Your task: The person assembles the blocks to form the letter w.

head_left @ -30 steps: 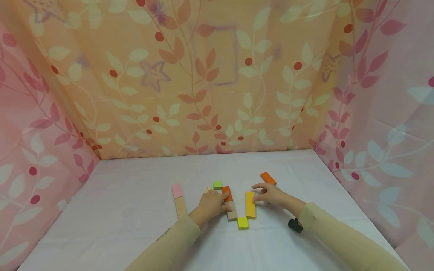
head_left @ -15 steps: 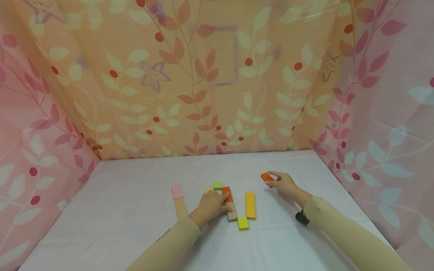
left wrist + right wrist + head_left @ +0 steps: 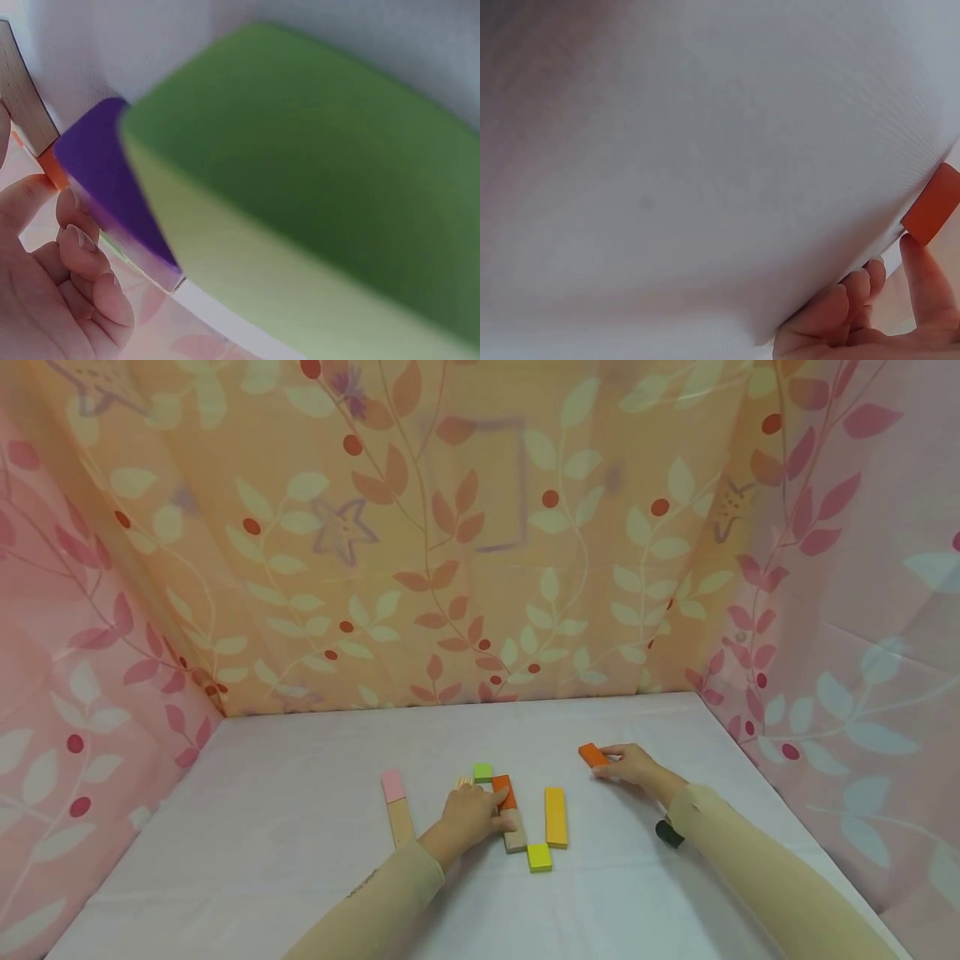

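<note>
My left hand [image 3: 474, 817] lies over a group of blocks, fingertips touching an orange block [image 3: 502, 791] and the thumb on a plain wooden block [image 3: 515, 841]. In the left wrist view its other fingers bend beside a purple block [image 3: 116, 169], and a green block [image 3: 322, 165] looms blurred up close; the head view hides both. At the back right my right hand [image 3: 633, 768] pinches the near end of another orange block [image 3: 591, 753]. In the right wrist view one fingertip meets that block's corner, the remaining fingers curled.
Right of the left hand lie a long yellow block [image 3: 556, 818] and a yellow-green square block [image 3: 539, 858]. A light green block [image 3: 482, 772] and a striped piece [image 3: 465, 781] sit behind it. To its left, a pink block [image 3: 392, 785] adjoins a wooden one [image 3: 401, 821]. Patterned cloth walls surround the table.
My right hand has moved from beside the yellow block back and right to the far orange block and taken hold of its end. The left hand has stayed put.
</note>
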Demonstrator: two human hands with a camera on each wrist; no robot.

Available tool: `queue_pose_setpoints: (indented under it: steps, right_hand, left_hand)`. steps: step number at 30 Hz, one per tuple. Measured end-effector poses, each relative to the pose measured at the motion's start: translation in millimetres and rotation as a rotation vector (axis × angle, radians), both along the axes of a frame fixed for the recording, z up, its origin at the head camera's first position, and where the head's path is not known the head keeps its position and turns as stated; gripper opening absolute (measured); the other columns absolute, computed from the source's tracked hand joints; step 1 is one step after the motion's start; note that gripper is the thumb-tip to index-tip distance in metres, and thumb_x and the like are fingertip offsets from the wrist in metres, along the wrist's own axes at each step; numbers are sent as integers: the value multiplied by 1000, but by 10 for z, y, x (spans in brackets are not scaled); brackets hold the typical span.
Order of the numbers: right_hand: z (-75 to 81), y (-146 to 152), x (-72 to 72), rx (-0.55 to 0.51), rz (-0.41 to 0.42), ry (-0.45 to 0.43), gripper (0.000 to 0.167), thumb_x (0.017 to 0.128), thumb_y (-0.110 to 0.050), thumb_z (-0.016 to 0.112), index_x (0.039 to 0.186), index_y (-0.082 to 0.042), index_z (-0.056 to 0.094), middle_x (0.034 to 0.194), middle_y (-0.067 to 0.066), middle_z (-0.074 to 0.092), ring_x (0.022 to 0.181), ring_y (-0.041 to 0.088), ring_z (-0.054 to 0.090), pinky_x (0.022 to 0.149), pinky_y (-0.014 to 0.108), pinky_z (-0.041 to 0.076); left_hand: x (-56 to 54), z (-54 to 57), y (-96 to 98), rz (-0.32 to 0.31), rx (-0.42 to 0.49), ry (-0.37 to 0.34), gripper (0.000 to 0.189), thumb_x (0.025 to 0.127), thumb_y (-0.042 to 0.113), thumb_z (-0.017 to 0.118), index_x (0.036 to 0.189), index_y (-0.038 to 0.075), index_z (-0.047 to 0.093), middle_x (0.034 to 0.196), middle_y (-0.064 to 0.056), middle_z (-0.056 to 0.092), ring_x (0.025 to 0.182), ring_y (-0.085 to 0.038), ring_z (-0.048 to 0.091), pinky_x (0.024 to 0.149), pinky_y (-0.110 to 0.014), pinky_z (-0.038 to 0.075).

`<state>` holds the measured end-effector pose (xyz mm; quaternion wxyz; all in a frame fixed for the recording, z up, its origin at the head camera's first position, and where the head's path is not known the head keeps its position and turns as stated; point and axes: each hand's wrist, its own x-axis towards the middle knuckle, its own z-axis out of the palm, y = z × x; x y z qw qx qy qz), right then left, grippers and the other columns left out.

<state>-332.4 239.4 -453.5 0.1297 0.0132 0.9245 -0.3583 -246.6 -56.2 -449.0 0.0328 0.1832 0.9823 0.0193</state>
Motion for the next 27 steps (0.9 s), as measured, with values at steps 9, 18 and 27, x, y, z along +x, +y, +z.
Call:
queue_pose_setpoints:
  steps: [9,18,27]
  right_hand:
    - [-19,-12,1,-10,33,75,52,83,-17,77,124,9,59,118,28,56,101,35,52,88,47,44]
    - [-3,77,-11,-95,100,178,47,87,-7,71,127,10,53,98,19,59,81,23,58,69,33,49]
    - [123,52,-4,-421,-15,-14,53,95,-2,59,144,4,41,121,22,55,80,18,56,70,31,50]
  left_hand:
    - [8,-4,-2,3,-6,2,65,81,57,66,136,24,60,86,-5,65,80,-20,55,65,-33,44]
    - [22,6,-7,-2,-3,0,65,81,57,67,136,23,60,81,-5,63,76,-20,52,63,-33,44]
    - [8,2,-5,4,5,-4,65,81,57,67,136,23,60,89,-6,66,80,-21,54,67,-34,45]
